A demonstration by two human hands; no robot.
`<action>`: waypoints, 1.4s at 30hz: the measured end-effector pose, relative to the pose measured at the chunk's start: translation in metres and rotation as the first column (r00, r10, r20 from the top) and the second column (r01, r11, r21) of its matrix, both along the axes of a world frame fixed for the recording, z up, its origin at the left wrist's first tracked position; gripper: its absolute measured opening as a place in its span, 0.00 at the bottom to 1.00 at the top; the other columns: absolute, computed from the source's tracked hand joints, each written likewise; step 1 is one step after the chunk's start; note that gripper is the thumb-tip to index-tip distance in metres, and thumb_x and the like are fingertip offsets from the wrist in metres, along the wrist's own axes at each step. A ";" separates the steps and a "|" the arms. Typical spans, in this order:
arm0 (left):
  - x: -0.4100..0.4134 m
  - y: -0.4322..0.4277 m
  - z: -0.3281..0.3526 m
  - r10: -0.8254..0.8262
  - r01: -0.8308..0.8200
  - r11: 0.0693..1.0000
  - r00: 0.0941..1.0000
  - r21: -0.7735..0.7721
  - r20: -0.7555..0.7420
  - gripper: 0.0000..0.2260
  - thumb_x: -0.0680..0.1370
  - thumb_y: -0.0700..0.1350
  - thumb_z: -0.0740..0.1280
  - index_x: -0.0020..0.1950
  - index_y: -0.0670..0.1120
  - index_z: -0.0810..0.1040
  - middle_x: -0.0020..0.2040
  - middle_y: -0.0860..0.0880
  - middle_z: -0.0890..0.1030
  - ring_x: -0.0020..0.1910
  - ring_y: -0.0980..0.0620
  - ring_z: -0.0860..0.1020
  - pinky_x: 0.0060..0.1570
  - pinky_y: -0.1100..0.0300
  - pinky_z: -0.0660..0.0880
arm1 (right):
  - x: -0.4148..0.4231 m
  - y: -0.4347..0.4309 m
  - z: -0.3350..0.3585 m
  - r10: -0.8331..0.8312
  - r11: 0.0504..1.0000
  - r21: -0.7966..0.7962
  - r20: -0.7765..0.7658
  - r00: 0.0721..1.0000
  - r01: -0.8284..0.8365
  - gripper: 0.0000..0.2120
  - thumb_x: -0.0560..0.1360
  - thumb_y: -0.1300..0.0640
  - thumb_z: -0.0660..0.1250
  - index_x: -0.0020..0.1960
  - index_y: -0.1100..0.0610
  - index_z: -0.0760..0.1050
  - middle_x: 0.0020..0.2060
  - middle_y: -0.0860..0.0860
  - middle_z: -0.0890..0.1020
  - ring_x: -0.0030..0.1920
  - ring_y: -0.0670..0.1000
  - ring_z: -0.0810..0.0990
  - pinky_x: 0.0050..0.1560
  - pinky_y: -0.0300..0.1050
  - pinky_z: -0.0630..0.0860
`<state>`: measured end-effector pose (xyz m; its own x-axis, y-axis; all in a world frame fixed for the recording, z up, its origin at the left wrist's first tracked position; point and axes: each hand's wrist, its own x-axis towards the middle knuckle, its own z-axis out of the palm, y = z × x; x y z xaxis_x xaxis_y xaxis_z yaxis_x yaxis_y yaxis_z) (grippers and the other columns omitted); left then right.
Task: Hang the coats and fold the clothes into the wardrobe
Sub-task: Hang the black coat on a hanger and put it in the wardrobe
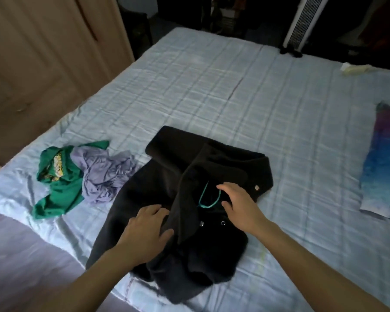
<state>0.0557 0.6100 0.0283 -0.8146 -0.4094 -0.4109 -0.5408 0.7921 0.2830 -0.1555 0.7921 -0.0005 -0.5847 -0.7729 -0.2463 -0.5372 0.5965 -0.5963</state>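
A black coat (167,181) lies spread on the bed (212,86), collar toward the far side. A teal hanger (208,199) shows partly at the coat's neck opening, the rest hidden under the fabric. My left hand (149,226) lies on the coat's left front panel, fingers spread and thumb against the lapel edge. My right hand (236,203) hovers over the hanger with fingers loosely bent, holding nothing I can see. A green garment (56,194) and a crumpled lavender one (104,176) lie left of the coat.
A wooden wardrobe (43,52) stands to the left of the bed. A blue-purple patterned cloth (383,167) lies at the right edge. A pale small item (356,69) rests at the far right corner. A white tower fan (302,21) stands behind the bed.
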 end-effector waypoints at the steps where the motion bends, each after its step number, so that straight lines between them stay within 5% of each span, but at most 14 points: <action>1: 0.001 0.002 -0.008 0.014 -0.014 1.000 1.000 0.008 0.001 0.25 0.78 0.60 0.62 0.73 0.54 0.65 0.74 0.53 0.63 0.74 0.51 0.61 0.68 0.49 0.67 | -0.001 -0.001 -0.008 0.015 1.000 0.011 0.004 1.000 -0.015 0.24 0.79 0.59 0.65 0.74 0.51 0.65 0.73 0.49 0.66 0.74 0.50 0.64 0.74 0.49 0.63; 6: -0.004 0.012 -0.047 0.064 -0.064 0.997 0.998 0.040 0.002 0.25 0.78 0.58 0.63 0.74 0.53 0.65 0.73 0.53 0.65 0.72 0.50 0.64 0.67 0.50 0.67 | -0.009 -0.002 -0.037 0.052 0.998 -0.037 0.007 0.999 -0.051 0.28 0.75 0.55 0.72 0.73 0.51 0.68 0.71 0.48 0.70 0.72 0.48 0.67 0.74 0.48 0.64; 15: -0.040 0.021 -0.102 0.043 -0.043 0.999 0.999 -0.022 0.031 0.28 0.77 0.43 0.65 0.75 0.48 0.59 0.70 0.49 0.68 0.67 0.47 0.68 0.64 0.52 0.69 | -0.019 -0.024 -0.057 0.281 0.950 -0.074 -0.233 0.931 -0.305 0.07 0.74 0.53 0.73 0.51 0.53 0.84 0.57 0.47 0.83 0.68 0.52 0.73 0.68 0.56 0.68; 19: -0.046 0.026 -0.113 0.012 -0.009 0.995 0.999 -0.095 0.036 0.29 0.78 0.47 0.64 0.77 0.47 0.58 0.66 0.48 0.72 0.63 0.47 0.72 0.60 0.52 0.71 | -0.017 -0.033 -0.053 0.280 0.938 -0.126 -0.273 0.920 -0.322 0.05 0.74 0.55 0.72 0.50 0.54 0.84 0.51 0.47 0.84 0.63 0.53 0.76 0.66 0.54 0.70; 28: -0.065 0.035 -0.132 0.105 -0.111 0.987 0.993 -0.119 -0.059 0.31 0.76 0.52 0.68 0.75 0.46 0.59 0.62 0.49 0.74 0.60 0.49 0.75 0.59 0.54 0.72 | -0.013 -0.046 -0.055 0.196 0.961 -0.147 -0.245 0.950 -0.236 0.06 0.77 0.56 0.70 0.52 0.55 0.81 0.55 0.47 0.81 0.66 0.50 0.73 0.66 0.49 0.67; 33: -0.060 0.036 -0.130 0.257 -0.244 0.966 0.933 0.082 -0.252 0.19 0.81 0.48 0.56 0.72 0.47 0.65 0.59 0.47 0.78 0.53 0.47 0.77 0.54 0.54 0.74 | -0.013 -0.043 -0.056 0.171 0.972 -0.119 -0.231 0.958 -0.202 0.06 0.77 0.56 0.69 0.53 0.54 0.80 0.57 0.46 0.79 0.67 0.49 0.72 0.66 0.46 0.66; 35: -0.055 0.035 -0.126 0.313 -0.279 0.948 0.904 0.153 -0.292 0.22 0.81 0.56 0.53 0.73 0.48 0.63 0.58 0.46 0.79 0.53 0.46 0.79 0.54 0.51 0.74 | -0.012 -0.044 -0.055 0.165 0.973 -0.121 -0.228 0.959 -0.197 0.06 0.77 0.56 0.69 0.53 0.54 0.80 0.57 0.46 0.79 0.66 0.49 0.72 0.65 0.46 0.66; 38: -0.053 0.039 -0.124 0.303 -0.285 0.953 0.922 0.106 -0.242 0.37 0.77 0.65 0.59 0.78 0.50 0.46 0.60 0.46 0.79 0.54 0.46 0.80 0.57 0.51 0.75 | -0.009 -0.049 -0.053 0.159 0.972 -0.134 -0.228 0.961 -0.192 0.06 0.77 0.57 0.69 0.54 0.54 0.80 0.58 0.46 0.78 0.65 0.48 0.72 0.64 0.47 0.69; 40: -0.054 0.041 -0.124 0.278 -0.280 0.959 0.922 0.031 -0.270 0.44 0.76 0.60 0.66 0.78 0.51 0.38 0.68 0.45 0.73 0.58 0.47 0.78 0.58 0.52 0.75 | -0.007 -0.050 -0.052 0.155 0.972 -0.137 -0.228 0.961 -0.190 0.06 0.77 0.57 0.69 0.54 0.54 0.80 0.58 0.46 0.78 0.65 0.48 0.72 0.64 0.49 0.69; 42: -0.054 0.041 -0.125 0.200 -0.245 0.965 0.913 -0.087 -0.356 0.43 0.74 0.53 0.71 0.79 0.51 0.45 0.75 0.43 0.64 0.63 0.45 0.75 0.57 0.49 0.76 | -0.007 -0.050 -0.052 0.154 0.973 -0.134 -0.230 0.961 -0.187 0.06 0.77 0.57 0.69 0.54 0.54 0.80 0.58 0.46 0.78 0.65 0.48 0.72 0.65 0.50 0.70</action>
<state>0.0016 0.6509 -0.0968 -0.7773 -0.6266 -0.0562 -0.5956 0.7041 0.3868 -0.1629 0.7425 -0.0524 -0.4671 -0.8842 0.0005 -0.7492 0.3955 -0.5313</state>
